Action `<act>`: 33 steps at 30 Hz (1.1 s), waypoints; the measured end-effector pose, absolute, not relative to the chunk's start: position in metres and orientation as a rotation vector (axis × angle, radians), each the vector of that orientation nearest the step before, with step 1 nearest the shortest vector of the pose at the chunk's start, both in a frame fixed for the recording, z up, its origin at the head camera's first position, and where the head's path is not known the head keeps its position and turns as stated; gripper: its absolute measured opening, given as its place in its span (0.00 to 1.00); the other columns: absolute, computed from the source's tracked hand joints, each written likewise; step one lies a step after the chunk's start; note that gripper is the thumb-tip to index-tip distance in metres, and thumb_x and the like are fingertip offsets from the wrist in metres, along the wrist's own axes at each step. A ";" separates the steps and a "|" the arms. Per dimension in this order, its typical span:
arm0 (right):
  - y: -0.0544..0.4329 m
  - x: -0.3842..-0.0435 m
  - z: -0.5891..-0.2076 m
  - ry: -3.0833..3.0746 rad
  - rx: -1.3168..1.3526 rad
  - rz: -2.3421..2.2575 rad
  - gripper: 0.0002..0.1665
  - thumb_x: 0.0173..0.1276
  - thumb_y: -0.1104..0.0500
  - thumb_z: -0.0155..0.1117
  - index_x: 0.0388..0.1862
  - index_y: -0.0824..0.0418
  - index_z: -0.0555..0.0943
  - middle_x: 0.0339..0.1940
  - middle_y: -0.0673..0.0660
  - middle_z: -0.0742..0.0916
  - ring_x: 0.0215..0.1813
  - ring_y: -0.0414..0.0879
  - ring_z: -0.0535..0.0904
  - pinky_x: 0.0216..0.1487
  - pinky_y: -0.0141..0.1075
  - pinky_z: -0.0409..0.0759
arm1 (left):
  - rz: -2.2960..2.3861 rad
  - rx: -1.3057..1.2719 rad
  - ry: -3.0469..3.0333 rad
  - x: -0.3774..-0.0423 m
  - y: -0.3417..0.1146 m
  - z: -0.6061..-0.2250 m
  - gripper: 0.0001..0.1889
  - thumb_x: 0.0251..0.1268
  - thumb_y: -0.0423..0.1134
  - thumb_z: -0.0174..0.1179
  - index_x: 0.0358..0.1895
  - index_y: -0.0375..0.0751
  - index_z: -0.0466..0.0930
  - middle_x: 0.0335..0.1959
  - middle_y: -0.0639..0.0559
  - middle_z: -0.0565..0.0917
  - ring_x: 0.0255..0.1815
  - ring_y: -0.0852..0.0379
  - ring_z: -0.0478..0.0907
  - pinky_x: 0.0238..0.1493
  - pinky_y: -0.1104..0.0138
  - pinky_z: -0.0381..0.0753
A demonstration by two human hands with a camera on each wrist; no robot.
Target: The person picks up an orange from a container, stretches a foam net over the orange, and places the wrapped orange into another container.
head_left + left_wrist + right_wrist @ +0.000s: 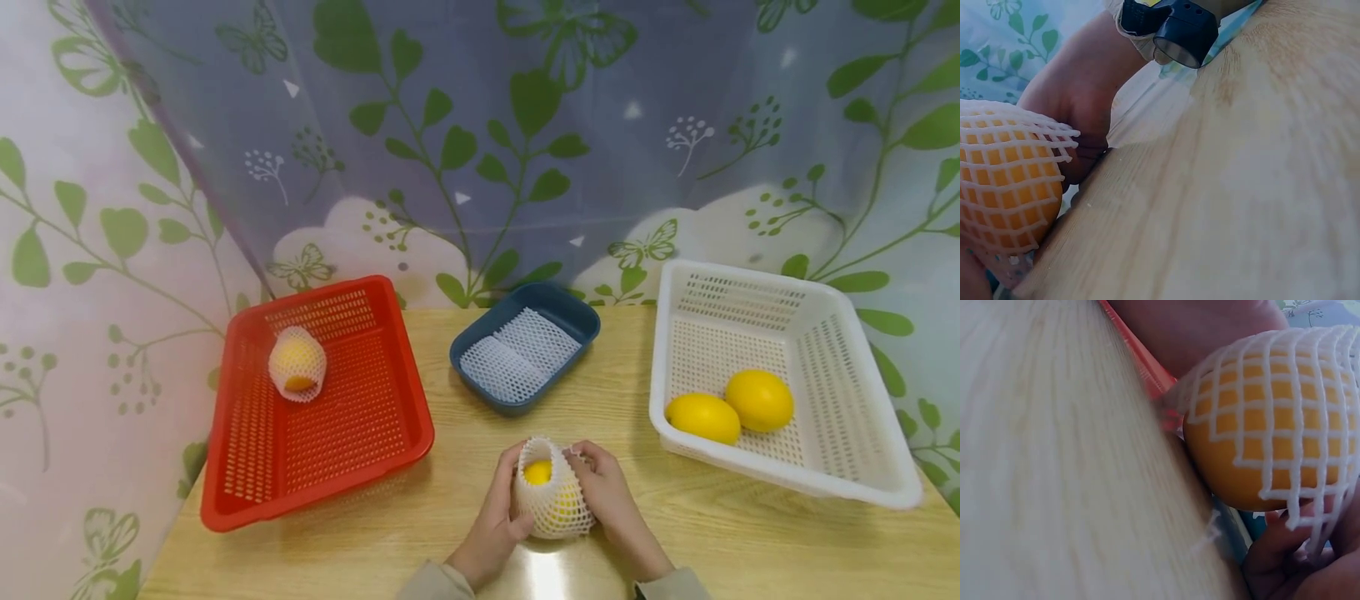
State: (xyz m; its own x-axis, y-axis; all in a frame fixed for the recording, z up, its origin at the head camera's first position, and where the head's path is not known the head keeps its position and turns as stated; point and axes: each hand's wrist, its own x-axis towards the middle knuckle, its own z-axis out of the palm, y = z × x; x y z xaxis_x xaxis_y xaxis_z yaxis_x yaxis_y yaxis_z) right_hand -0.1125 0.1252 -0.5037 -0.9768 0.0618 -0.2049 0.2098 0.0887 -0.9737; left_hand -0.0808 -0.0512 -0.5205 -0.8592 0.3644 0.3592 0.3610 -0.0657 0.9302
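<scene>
A yellow oval fruit [537,472] sits inside a white foam net sleeve [555,510] near the front of the table. From the left side my left hand [495,518] grips the netted fruit, thumb in front. My right hand [611,493] holds the other side, fingers curled at the net's edge. Through the sleeve's open end, part of the fruit shows bare. The right wrist view shows the fruit's bare lower side [1229,481] beyond the net's ragged edge. In the left wrist view the net [1004,169] covers most of the fruit.
A red basket [416,400] at left contains one netted yellow fruit [297,364]. At the back middle, a blue tray [573,312] has flat foam nets [517,354] in it. On the right stands a white basket [873,417] with two bare yellow fruits [759,401].
</scene>
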 end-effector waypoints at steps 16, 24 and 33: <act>0.127 -0.108 -0.506 2.693 0.043 -1.698 0.04 0.70 0.67 0.61 0.41 0.67 0.82 0.22 0.53 0.83 0.24 0.39 0.74 0.27 0.30 0.74 | 1.862 0.798 2.459 -0.081 -0.044 -0.525 0.46 0.46 0.45 0.79 0.69 0.54 0.61 0.59 0.55 0.73 0.57 0.58 0.73 0.61 0.61 0.73; 0.127 -0.108 -0.507 2.543 -0.024 -1.793 0.10 0.75 0.60 0.57 0.40 0.64 0.84 0.28 0.53 0.86 0.31 0.40 0.79 0.35 0.31 0.78 | 1.972 0.743 2.509 -0.079 -0.045 -0.524 0.45 0.42 0.42 0.81 0.65 0.52 0.64 0.57 0.56 0.76 0.54 0.57 0.76 0.59 0.62 0.76; 0.131 -0.103 -0.510 1.442 -0.278 -2.204 0.18 0.82 0.52 0.41 0.58 0.57 0.76 0.51 0.52 0.84 0.50 0.43 0.82 0.49 0.38 0.82 | 2.268 0.814 2.564 -0.082 -0.045 -0.524 0.49 0.35 0.30 0.81 0.66 0.40 0.64 0.60 0.45 0.76 0.57 0.50 0.76 0.63 0.65 0.72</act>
State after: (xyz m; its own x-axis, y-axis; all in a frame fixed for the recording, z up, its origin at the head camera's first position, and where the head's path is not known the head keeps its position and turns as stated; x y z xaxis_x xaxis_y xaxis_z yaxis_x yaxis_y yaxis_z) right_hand -0.1035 0.1314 -0.5104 -0.8603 -0.5012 -0.0933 0.2862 -0.3234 -0.9019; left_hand -0.0822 -0.0452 -0.5235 -0.8265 0.0878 0.5561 0.5626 0.0950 0.8212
